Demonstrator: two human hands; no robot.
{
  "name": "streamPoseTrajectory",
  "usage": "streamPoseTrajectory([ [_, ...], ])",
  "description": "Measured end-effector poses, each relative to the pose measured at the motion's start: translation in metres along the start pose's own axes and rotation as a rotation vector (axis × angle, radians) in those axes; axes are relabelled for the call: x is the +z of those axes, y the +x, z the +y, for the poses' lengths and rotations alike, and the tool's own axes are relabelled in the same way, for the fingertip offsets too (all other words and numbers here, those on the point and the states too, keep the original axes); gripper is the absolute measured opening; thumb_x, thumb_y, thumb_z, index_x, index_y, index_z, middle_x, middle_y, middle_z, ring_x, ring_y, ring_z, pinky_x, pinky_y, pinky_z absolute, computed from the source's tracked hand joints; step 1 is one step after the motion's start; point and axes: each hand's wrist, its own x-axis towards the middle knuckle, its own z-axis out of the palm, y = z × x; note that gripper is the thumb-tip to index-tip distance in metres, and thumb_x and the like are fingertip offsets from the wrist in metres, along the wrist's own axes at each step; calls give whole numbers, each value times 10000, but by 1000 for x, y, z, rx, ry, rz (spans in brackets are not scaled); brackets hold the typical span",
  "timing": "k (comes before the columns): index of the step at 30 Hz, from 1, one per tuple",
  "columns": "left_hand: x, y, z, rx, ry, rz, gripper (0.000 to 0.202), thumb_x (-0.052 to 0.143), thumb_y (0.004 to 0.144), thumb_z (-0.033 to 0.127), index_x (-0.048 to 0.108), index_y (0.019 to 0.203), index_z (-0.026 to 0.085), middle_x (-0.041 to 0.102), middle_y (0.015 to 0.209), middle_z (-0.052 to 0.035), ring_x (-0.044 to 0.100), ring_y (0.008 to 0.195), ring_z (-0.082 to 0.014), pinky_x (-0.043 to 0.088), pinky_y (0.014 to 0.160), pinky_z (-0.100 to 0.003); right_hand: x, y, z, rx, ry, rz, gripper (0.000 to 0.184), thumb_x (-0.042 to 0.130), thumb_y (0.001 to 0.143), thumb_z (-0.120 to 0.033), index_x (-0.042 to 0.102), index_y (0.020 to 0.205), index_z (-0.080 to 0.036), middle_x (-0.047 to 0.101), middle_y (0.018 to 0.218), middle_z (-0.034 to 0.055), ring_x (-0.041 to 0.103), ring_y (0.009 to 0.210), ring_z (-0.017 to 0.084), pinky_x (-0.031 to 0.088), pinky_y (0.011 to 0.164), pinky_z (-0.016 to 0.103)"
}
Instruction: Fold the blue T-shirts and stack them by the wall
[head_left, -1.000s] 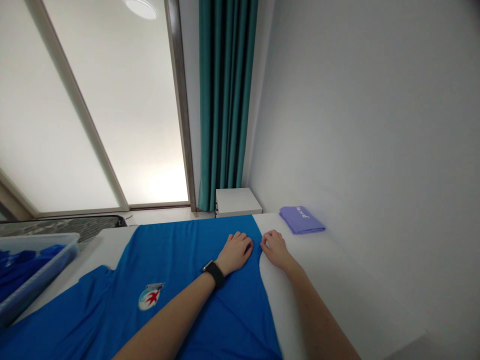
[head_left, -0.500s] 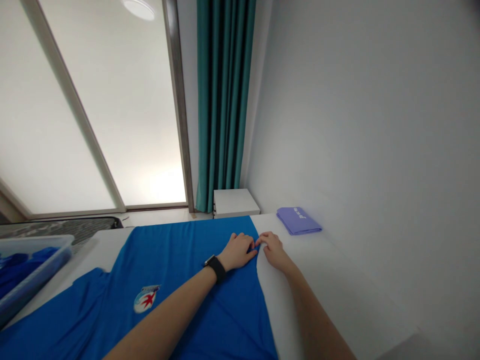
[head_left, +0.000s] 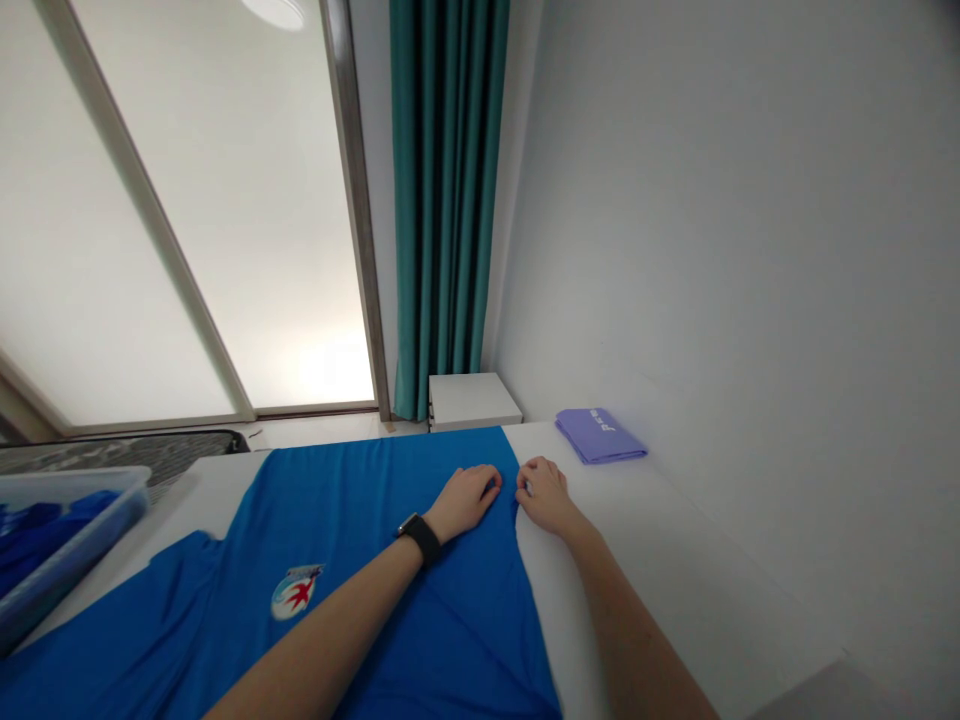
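Observation:
A bright blue shirt (head_left: pixel 352 510) lies spread flat on the white table (head_left: pixel 675 570), with a round red-and-white logo (head_left: pixel 298 590) on its chest. My left hand (head_left: pixel 465 495), with a black watch on the wrist, rests on the shirt near its right edge, fingers curled into the cloth. My right hand (head_left: pixel 541 493) sits just beside it at the shirt's edge, fingers bent and pinching the fabric. The two hands are almost touching.
A folded purple cloth (head_left: pixel 600 435) lies at the table's far right by the wall. A clear plastic bin (head_left: pixel 75 540) holding blue garments stands at the left edge. Beyond the table are a small white cabinet (head_left: pixel 472 400), a teal curtain (head_left: pixel 442 200) and frosted sliding doors.
My hands came together at the shirt's edge half a second ago and have drawn slightly apart; the fingers of both stay curled on the cloth. The shirt has barely shifted.

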Motion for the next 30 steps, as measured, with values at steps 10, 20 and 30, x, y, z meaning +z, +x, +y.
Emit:
streamPoseTrajectory([
  [10,1,-2,0,8,-36,72,128,444,968,196,571,973,212,653,1005,-19,609,934,-174,413,809,-287,-2,2,7,-77,108,-37,199,515,818,-142,647,920,-251,537,1121,35,452,1144,207,308,989,365],
  [20,0,-5,2,-23,96,46,121,470,961,201,558,1044,210,644,1063,-34,600,983,-196,399,837,-325,8,4,10,-44,7,21,59,562,871,-256,609,889,-224,542,1069,47,480,1065,204,333,931,338],
  [30,-13,-8,-11,-70,112,-1,177,465,971,248,554,1121,221,630,1128,-46,607,984,-202,414,852,-334,10,5,14,-45,-12,43,144,474,919,-214,610,961,-236,550,1065,58,489,1046,209,338,898,329],
])
